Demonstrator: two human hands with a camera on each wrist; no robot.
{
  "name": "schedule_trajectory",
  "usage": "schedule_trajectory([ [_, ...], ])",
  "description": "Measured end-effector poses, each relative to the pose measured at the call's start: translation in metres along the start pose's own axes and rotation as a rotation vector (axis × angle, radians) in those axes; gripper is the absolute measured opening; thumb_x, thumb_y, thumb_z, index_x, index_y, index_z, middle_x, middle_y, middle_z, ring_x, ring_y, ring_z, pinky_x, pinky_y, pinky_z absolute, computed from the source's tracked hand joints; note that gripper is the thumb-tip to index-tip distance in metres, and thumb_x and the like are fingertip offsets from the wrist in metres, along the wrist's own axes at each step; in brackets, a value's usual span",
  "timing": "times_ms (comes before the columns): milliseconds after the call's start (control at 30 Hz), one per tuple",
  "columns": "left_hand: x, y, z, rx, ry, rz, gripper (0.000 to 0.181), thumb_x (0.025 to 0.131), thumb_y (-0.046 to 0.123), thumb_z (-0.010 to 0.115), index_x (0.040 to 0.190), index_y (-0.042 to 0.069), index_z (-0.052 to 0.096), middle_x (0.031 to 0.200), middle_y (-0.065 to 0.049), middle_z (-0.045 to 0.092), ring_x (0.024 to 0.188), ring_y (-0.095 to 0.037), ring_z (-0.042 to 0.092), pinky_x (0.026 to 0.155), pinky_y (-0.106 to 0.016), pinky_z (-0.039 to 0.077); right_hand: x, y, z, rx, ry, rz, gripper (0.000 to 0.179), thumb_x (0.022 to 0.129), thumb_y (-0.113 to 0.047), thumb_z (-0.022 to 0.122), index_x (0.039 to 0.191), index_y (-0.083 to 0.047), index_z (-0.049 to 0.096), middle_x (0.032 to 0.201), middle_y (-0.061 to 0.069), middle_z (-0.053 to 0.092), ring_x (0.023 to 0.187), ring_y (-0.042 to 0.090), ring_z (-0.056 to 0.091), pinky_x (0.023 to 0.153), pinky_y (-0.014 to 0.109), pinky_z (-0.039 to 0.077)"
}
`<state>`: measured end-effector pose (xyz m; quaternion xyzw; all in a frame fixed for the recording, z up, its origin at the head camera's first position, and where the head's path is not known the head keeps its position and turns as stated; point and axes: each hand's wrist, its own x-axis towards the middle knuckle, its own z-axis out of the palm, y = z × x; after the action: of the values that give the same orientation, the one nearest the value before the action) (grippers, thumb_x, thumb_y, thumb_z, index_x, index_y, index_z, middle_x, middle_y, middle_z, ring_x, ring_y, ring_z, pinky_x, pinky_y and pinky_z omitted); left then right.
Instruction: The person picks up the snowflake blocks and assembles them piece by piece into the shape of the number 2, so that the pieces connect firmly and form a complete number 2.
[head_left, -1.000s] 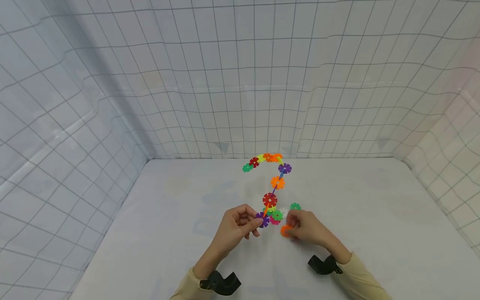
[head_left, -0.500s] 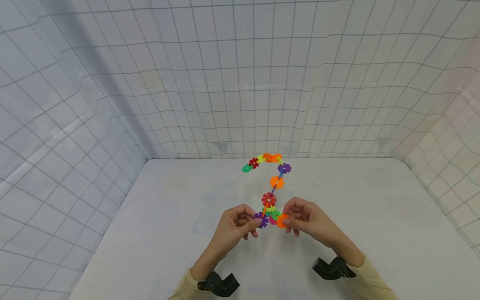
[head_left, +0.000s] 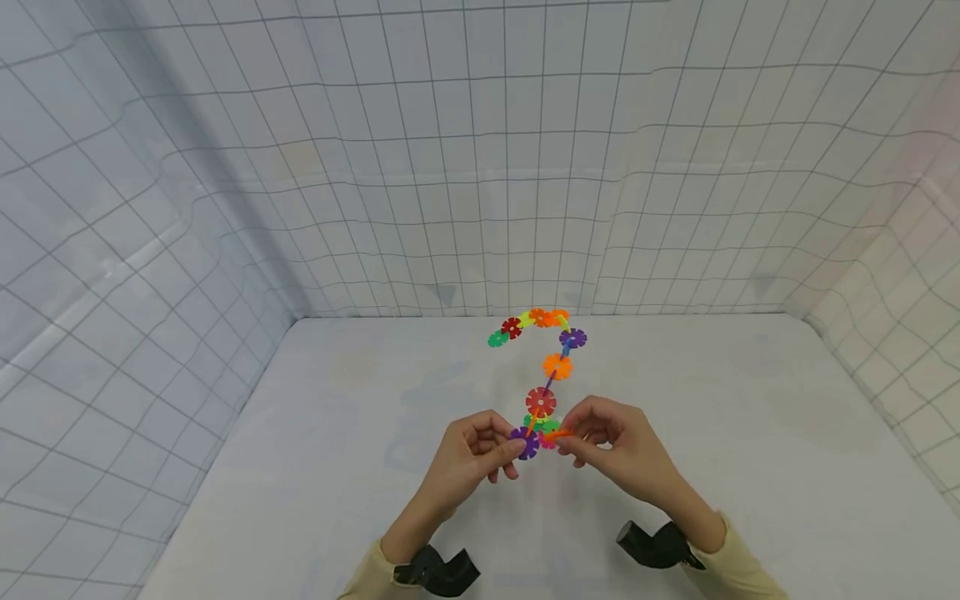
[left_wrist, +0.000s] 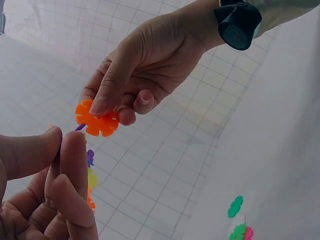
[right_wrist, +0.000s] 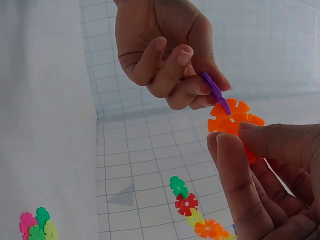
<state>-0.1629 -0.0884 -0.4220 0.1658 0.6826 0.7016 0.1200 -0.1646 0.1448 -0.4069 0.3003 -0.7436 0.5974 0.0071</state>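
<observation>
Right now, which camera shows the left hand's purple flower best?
The head view: there the purple flower shows its notched face, partly covered. The right wrist view shows it edge-on; the left wrist one, only slivers.

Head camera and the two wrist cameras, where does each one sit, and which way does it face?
Head: worn on the head, facing forward and down at the disc chain; the left hand, right hand and both forearms show.
Left wrist: worn on that wrist, facing the held orange disc; the left hand shows lower left, the right hand above.
Right wrist: worn on that wrist, facing the same disc and the purple disc; the right hand shows lower right, the left hand above.
The wrist views share both hands and those two discs.
</observation>
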Motion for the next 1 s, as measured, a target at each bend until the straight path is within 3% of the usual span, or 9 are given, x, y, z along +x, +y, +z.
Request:
schedule_trajectory([
  [233,0.0008,-0.0006,0.0010,0.014,-0.014,0.015,0.019,0.089,0.011,0.067,0.091,-0.006,0.059,0.076,-0.012,0.066,0.058,-0.023,0.063,0.049,-0.021,0.045,-0.0004,0.0000,0.0021,-0.037,0.014,-0.132,0.026,0.077,0.011,0.072,0.092,-0.010,0.066,0.088,0.004,0.064,0.069,0.017,0.066,0.058,0.032,0.055],
  [467,0.0011,-0.0010,0.0019,0.036,-0.022,0.018,0.018,0.089,0.012,0.068,0.090,-0.004,0.060,0.078,-0.014,0.067,0.060,-0.033,0.063,0.049,-0.022,0.046,-0.0012,0.0018,0.0049,-0.041,0.018,-0.186,0.027,0.077,0.014,0.071,0.089,-0.011,0.068,0.090,0.004,0.065,0.074,0.016,0.065,0.061,0.033,0.055],
  [700,0.0003,-0.0008,0.0025,0.018,-0.016,0.004,0.019,0.089,0.011,0.068,0.089,-0.005,0.060,0.080,-0.026,0.065,0.056,-0.016,0.062,0.049,-0.022,0.044,-0.0009,-0.0007,0.0084,-0.049,0.036,-0.197,0.030,0.075,0.017,0.071,0.087,-0.011,0.068,0.085,0.000,0.063,0.069,0.015,0.065,0.059,0.032,0.055],
  [1000,-0.0010,-0.0023,0.0038,-0.026,-0.014,-0.003,0.019,0.088,0.010,0.068,0.087,-0.008,0.059,0.075,-0.020,0.065,0.053,-0.013,0.061,0.047,-0.020,0.042,-0.0018,0.0021,0.0101,-0.016,0.034,-0.216,0.027,0.073,0.014,0.073,0.084,-0.010,0.067,0.079,0.003,0.061,0.061,0.017,0.063,0.055,0.031,0.054],
])
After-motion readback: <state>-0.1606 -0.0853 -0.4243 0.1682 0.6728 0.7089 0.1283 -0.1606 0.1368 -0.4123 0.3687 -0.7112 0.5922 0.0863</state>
